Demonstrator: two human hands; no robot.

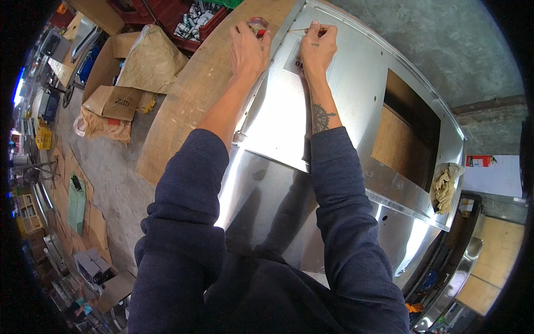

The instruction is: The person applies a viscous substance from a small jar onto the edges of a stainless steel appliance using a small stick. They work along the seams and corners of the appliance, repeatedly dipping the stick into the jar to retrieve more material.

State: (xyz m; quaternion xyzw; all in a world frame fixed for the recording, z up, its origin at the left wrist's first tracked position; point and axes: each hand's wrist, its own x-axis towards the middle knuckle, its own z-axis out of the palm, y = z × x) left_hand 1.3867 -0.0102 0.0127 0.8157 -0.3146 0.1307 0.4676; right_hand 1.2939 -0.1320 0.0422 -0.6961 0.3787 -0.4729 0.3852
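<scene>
metal panel, hands near far edge, open surface left of cutout

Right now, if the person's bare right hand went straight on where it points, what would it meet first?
Probably the far rim of the shiny silver metal panel, just ahead of the right hand; depth is unclear, so it might pass above.

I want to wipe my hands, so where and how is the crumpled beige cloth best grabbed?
Probably by a raised fold near the middle of the beige cloth, coming from above: it lies bunched near the right edge of the metal panel, and nothing covers its upper side.
</scene>
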